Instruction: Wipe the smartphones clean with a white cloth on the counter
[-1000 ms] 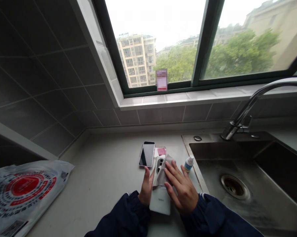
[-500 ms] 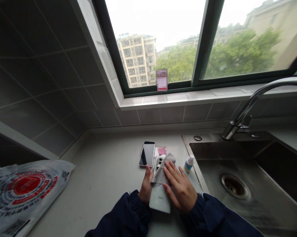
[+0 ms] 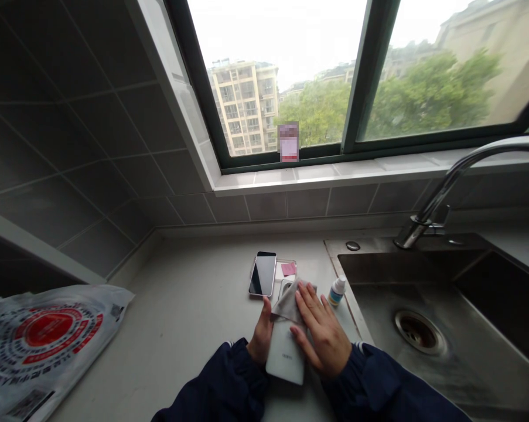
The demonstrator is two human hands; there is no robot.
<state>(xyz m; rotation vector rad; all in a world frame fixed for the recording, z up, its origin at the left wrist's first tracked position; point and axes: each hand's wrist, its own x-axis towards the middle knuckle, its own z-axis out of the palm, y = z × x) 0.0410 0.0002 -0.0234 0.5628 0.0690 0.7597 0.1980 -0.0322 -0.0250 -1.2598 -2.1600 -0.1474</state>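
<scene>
A white smartphone [image 3: 287, 358] lies back side up in my left hand [image 3: 259, 335], whose thumb runs along its left edge; the other fingers are hidden. My right hand [image 3: 323, 335] presses a grey cloth [image 3: 286, 303] onto the upper back of the phone, fingers stretched over it. The cloth partly covers the phone's cameras. Just beyond, a second smartphone [image 3: 263, 274] with a dark screen rests on the counter. Beside it is a clear phone case [image 3: 293, 263] with a pink slip [image 3: 288, 269]. A small white-capped bottle [image 3: 336, 292] stands right of my right hand.
A steel sink [image 3: 422, 299] with a curved faucet [image 3: 435, 199] takes up the right side. On the left, a printed plastic bag [image 3: 48, 340] lies on the pale counter [image 3: 180, 305]. A window [image 3: 282, 88] is above the back wall.
The cloth and my right fingers have shifted slightly to the right on the phone. The phone has moved a little toward me. The other things have stayed put.
</scene>
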